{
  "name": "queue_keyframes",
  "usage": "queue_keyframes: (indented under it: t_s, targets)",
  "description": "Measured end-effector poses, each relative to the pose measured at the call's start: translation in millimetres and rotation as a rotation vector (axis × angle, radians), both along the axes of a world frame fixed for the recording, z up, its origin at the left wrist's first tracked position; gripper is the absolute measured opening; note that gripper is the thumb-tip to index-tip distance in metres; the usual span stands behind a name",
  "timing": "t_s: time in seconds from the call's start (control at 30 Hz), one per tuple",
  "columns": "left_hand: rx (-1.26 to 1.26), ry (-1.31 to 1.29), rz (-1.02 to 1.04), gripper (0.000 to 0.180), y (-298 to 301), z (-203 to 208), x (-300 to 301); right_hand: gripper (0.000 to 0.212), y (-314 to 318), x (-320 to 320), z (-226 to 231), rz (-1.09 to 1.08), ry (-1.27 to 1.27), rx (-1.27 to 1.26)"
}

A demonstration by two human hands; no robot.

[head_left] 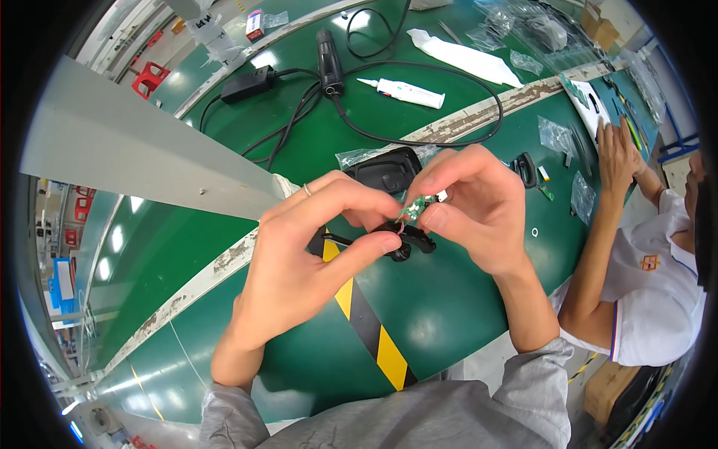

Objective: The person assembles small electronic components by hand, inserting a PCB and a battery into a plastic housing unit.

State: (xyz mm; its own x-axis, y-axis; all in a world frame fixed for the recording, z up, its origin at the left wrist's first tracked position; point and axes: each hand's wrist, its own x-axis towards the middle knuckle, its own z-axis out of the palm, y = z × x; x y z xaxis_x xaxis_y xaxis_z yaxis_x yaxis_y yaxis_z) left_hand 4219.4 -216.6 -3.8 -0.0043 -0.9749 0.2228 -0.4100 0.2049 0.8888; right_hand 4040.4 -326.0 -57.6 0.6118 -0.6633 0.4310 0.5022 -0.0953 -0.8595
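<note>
Both my hands are raised over the green table and meet in front of me. My left hand [299, 251] pinches a small curved black plastic part [420, 238] between thumb and fingers. Between the thumb and forefinger of my right hand [486, 206] is a small green circuit board [416, 209]. A thin pinkish wire seems to run from the board to the black part, though the fingers partly hide the joint. Just beyond my fingers a black plastic housing [389, 169] lies on a clear bag.
A black cable with a thick handle [329, 63] and a box-shaped adapter [249, 84] loops across the far side. A white glue tube [407, 93] lies nearby. At left stands a grey post [149, 142]. On the right, a co-worker's hand [617, 157] reaches over tools.
</note>
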Motion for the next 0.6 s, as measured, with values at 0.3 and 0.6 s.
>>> queue_keyframes:
  t_s: [0.3, 0.6]
  targets:
    - [0.03, 0.133, 0.019, 0.021, 2.7, 4.7, -5.4, 0.023, 2.1, -8.3, 6.7, -0.105, 0.047, -0.134]
    - [0.053, 0.162, -0.025, 0.023, 2.7, 5.6, -0.6, 0.023, 3.5, -8.5, 9.2, -0.155, 0.068, -0.327]
